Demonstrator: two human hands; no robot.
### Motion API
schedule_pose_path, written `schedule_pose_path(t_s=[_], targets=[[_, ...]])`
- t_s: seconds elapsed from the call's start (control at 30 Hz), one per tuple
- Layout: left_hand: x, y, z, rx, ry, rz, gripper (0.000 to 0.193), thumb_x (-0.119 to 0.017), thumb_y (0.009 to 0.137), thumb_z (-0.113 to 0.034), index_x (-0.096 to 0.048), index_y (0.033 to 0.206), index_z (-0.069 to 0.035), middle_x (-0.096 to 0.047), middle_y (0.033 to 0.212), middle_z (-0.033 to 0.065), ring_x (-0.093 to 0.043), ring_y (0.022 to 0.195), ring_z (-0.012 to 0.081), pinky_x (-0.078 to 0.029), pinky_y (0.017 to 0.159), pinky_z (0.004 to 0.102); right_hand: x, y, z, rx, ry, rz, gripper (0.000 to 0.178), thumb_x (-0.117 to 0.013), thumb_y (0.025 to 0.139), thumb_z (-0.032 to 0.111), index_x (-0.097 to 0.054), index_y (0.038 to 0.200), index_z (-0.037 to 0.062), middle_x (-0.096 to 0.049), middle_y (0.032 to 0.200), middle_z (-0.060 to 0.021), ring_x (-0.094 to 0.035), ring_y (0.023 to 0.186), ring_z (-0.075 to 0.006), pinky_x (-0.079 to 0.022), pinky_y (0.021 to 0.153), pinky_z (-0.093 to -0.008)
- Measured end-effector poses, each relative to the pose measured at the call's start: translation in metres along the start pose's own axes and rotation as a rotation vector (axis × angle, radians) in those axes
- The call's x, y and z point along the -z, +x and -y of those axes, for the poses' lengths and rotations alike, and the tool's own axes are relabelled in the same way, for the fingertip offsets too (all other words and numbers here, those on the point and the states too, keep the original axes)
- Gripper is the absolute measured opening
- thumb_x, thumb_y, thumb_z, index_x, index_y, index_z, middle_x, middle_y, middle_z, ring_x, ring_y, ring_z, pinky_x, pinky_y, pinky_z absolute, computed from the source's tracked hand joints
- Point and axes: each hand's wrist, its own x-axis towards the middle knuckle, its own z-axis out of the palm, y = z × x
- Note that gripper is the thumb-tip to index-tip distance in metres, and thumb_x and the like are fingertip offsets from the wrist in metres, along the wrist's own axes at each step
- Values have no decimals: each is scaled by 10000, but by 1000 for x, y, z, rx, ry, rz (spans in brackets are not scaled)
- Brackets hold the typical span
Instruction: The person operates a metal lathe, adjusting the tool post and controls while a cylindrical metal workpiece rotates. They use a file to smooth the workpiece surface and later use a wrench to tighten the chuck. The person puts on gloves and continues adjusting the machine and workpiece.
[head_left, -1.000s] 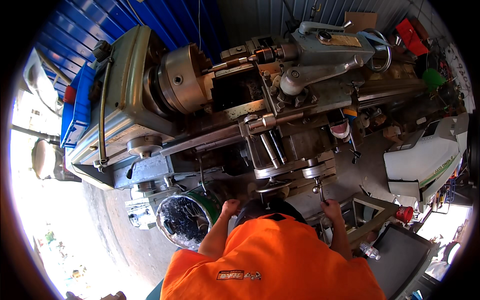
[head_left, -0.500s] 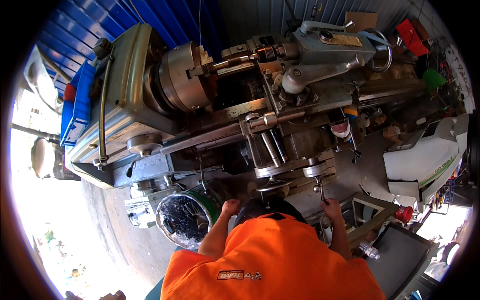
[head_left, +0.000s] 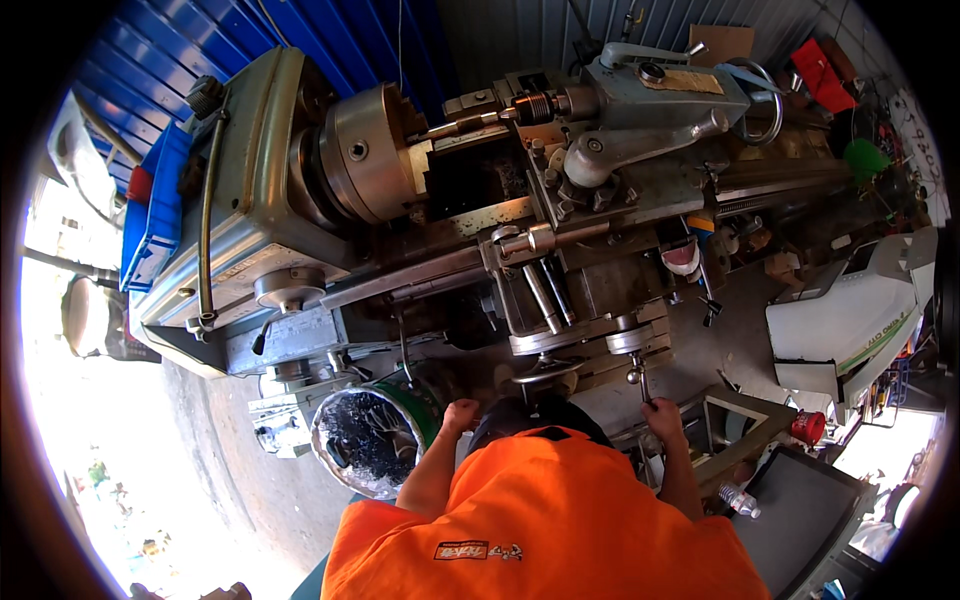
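Note:
My left hand point(head_left: 461, 413) is closed beside my thigh, near the rim of a green bucket point(head_left: 424, 402); whatever it may hold is hidden. My right hand point(head_left: 662, 411) is closed at the end of a thin lever point(head_left: 644, 384), close to a metal ball knob point(head_left: 633, 377). Ahead of me stands a metal lathe. Its chuck point(head_left: 370, 160) grips a slim metal rod point(head_left: 465, 127), whose other end meets the tailstock point(head_left: 665, 90). A tool post with a long clamp handle point(head_left: 650, 147) sits on the carriage. Below it is a handwheel point(head_left: 548, 370).
A blue tray point(head_left: 152, 225) hangs at the lathe's left end. To my right are a metal frame point(head_left: 740, 410), a red tin point(head_left: 808, 428), a clear plastic bottle point(head_left: 739, 499) on a dark panel point(head_left: 800, 525), and a large pale machine casing point(head_left: 850, 320).
The chuck has turned, so its jaws and a round socket now show in different positions. Both my hands and the carriage appear to stay in place.

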Motion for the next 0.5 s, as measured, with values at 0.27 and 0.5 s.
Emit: schedule_pose_path(t_s=[0.27, 0.5], targets=[[1, 2, 2, 3, -41, 2, 332, -632, 900, -287, -673, 1126, -46, -702, 802, 85, -679, 605, 180, -513, 473, 291, 2, -2, 4, 10, 4, -1, 348, -662, 816, 337, -680, 868, -7, -653, 817, -238, -657, 814, -396, -502, 724, -444], [0, 2, 4, 9, -15, 6, 341, -631, 906, -302, -661, 1145, -60, -709, 812, 95, -671, 594, 177, -506, 472, 292, -2, 0, -2, 32, -4, -8, 349, -664, 816, 333, -673, 855, -14, -647, 821, -245, -648, 814, -407, -499, 725, -453]])
